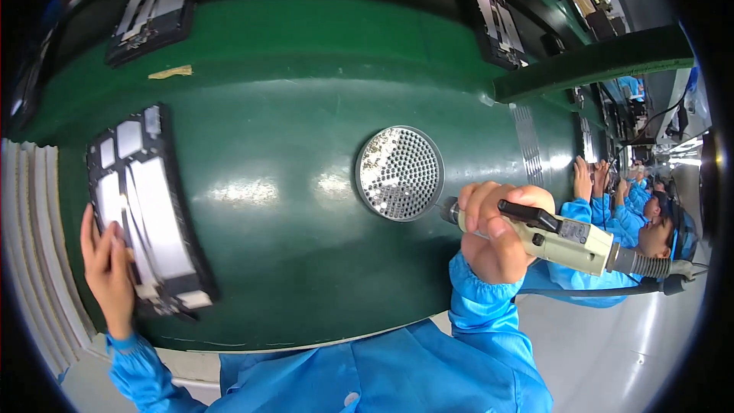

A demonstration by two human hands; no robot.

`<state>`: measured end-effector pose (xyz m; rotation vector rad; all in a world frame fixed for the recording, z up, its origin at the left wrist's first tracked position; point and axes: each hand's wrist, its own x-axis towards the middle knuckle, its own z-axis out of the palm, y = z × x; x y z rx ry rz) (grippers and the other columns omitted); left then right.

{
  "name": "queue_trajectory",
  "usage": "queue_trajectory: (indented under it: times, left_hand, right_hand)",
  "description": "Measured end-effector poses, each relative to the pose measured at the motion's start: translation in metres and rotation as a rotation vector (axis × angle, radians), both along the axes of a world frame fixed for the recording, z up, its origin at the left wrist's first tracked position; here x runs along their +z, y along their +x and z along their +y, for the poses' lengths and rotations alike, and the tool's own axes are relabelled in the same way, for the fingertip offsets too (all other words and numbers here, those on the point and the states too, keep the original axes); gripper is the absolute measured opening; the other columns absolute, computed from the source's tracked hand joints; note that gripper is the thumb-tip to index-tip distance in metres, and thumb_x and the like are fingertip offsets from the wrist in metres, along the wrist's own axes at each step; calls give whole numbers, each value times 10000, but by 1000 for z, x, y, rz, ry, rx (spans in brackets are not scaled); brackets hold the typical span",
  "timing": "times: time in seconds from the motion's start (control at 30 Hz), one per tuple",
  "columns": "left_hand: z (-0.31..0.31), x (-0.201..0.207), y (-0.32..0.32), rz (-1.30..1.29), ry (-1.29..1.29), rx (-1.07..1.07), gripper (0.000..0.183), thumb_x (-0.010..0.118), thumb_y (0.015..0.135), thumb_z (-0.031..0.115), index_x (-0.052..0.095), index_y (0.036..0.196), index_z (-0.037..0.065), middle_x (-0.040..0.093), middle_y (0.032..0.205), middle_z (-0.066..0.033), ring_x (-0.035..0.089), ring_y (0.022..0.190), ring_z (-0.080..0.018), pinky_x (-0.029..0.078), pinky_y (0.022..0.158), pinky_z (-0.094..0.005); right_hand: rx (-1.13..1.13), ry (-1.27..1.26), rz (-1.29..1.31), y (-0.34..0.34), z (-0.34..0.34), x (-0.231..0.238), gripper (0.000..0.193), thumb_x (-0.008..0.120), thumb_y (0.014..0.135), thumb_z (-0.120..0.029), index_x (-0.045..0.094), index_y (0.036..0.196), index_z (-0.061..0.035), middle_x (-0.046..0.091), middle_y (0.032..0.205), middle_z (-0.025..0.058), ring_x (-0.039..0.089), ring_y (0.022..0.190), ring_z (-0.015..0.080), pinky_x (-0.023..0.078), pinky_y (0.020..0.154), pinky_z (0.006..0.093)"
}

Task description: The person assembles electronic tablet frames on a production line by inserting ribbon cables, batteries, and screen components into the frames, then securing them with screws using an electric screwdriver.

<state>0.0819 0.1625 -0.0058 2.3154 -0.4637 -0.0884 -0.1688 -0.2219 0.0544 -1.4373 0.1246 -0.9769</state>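
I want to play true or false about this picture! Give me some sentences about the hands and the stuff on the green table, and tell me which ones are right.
1. The right hand holds a screwdriver. True.
2. The left hand is up in the air, touching nothing. False: it rests on the black tray.
3. The round dish has lots of little holes. True.
4. The dish lies on the tray. False: it lies apart from it, on the green table, near the screwdriver's tip.
5. The sleeves are red. False: they are blue.
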Motion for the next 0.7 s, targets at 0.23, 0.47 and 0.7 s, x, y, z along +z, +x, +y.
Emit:
queue_trajectory:
  times: [0.23, 0.47, 0.7]
  left_hand:
    - [-93, 4, -103, -88, -107, -303, 458, 513, 829, -29, 463, 1284, -14, 168, 1480, -261, 226, 1377, -439, 210, 1109, -460]
    - [-156, 4, -91, -224, -100, -390, 372, 482, 820, -72, 565, 1172, 17, 265, 1406, -251, 310, 1301, -440, 288, 1056, -466]
    - [-158, 25, -95, -276, -133, -992, 210, 648, 742, 98, 671, 942, 36, 594, 1097, -136, 540, 1095, -329, 416, 955, -449]
  right_hand:
    - [24, 62, 29, 10, 1, -14, 348, 544, 770, 45, 444, 1092, -42, 526, 719, 114, 512, 600, 198, 451, 651, 394]
    - [60, 53, 41, 14, 5, -24, 349, 560, 778, 40, 446, 1097, -46, 521, 701, 114, 517, 604, 202, 443, 642, 396]
    - [8, 78, 69, 16, 6, -28, 342, 568, 777, 42, 457, 1088, -48, 533, 712, 119, 527, 611, 204, 456, 667, 405]
